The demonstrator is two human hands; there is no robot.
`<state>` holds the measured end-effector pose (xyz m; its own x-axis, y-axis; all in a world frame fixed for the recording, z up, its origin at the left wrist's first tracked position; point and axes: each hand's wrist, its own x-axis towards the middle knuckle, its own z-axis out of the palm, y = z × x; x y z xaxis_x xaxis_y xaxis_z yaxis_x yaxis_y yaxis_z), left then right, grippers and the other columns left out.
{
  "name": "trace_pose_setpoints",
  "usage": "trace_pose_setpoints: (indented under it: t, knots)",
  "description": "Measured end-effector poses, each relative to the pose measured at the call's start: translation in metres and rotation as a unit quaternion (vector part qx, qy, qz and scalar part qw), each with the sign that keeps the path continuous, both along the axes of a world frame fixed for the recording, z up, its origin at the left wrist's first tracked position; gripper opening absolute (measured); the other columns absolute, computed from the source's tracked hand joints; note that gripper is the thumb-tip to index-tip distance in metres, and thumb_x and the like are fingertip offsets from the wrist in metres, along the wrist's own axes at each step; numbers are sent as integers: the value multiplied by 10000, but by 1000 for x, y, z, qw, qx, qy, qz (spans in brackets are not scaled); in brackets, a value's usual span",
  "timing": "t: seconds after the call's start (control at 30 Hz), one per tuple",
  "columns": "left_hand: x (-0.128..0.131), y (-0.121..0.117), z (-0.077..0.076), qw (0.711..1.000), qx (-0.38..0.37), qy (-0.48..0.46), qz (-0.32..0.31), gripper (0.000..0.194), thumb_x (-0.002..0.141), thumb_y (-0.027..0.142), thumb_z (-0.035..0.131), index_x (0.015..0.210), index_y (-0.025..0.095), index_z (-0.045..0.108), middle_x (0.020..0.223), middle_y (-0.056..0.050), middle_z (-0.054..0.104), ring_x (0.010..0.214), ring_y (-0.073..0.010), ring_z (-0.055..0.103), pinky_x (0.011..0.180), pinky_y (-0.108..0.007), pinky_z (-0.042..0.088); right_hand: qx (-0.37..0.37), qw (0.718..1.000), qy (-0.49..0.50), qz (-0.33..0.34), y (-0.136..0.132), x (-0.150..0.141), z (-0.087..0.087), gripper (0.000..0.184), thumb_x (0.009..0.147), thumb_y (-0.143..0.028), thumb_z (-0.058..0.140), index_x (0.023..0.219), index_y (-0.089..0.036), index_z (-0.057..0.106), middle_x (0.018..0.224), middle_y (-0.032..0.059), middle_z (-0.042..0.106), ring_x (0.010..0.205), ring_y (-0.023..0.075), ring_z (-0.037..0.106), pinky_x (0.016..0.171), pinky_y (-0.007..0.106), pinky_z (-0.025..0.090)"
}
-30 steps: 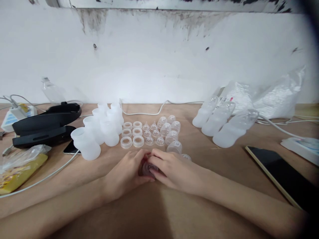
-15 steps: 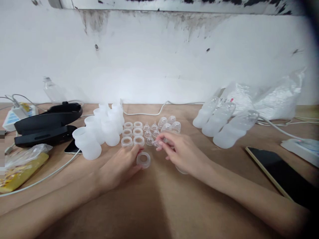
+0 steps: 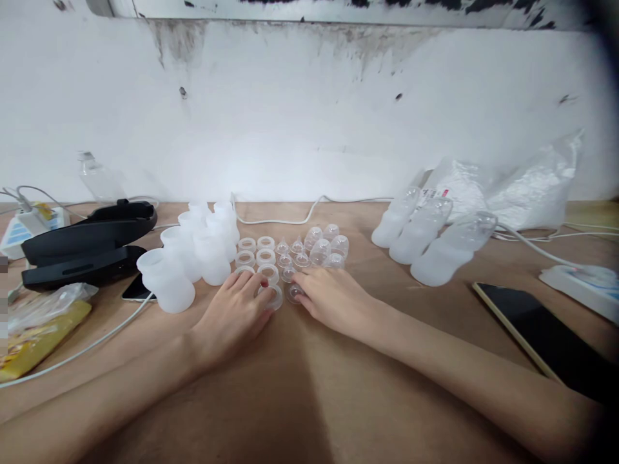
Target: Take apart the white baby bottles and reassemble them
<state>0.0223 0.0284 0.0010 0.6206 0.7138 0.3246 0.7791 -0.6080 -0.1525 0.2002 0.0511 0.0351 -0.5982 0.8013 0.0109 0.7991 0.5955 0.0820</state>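
Note:
My left hand point(image 3: 239, 299) rests at the front of the rows of white bottle collar rings point(image 3: 265, 242), its thumb and fingers closed on the edge of the nearest ring point(image 3: 275, 300). Fingers of my right hand point(image 3: 336, 295) pinch a clear bottle nipple point(image 3: 293, 295) at the tabletop, partly covering it. Beyond it stand several more clear nipples point(image 3: 297, 246), tips up. Clear domed caps point(image 3: 320, 250) are grouped just past my right hand, which hides some of them.
Frosted bottle bodies point(image 3: 211, 254) stand at left, open ends up. Capped bottles point(image 3: 442, 250) stand in a slanting row at right, before a plastic bag point(image 3: 527, 193). A phone point(image 3: 536, 335), black case point(image 3: 91, 235), yellow packet point(image 3: 46, 338) and white cable point(image 3: 285, 222) lie around.
My left hand has set the collar ring down at the front of its rows. My right hand has lowered the nipple onto the table beside the others.

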Motion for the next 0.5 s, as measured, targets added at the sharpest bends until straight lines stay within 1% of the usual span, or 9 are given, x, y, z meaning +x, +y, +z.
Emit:
trace_pose_setpoints:
  t: [0.17, 0.33, 0.5]
  knots:
    - [0, 0, 1, 1000, 10, -4, -3, 128, 823, 174, 472, 899, 160, 573, 937, -72, 582, 875, -224, 532, 711, -343, 399, 8, 1000, 16, -8, 2, 0, -3, 150, 825, -209, 474, 877, -147, 600, 852, 76, 664, 757, 225, 627, 556, 280, 408]
    - [0, 1, 0, 1000, 13, 3, -3, 134, 831, 184, 462, 904, 165, 572, 955, -66, 585, 871, -227, 532, 701, -344, 388, 21, 1000, 19, -9, 2, -1, -5, 142, 835, -234, 478, 860, -145, 587, 824, 78, 662, 754, 223, 624, 555, 276, 403]
    - [0, 3, 0, 1000, 8, 18, 5, 146, 837, 183, 449, 922, 168, 566, 968, -66, 584, 893, -236, 531, 728, -360, 391, 32, 999, 19, -4, 3, 0, -9, 143, 839, -230, 475, 877, -138, 579, 826, 86, 659, 752, 224, 623, 561, 280, 410]
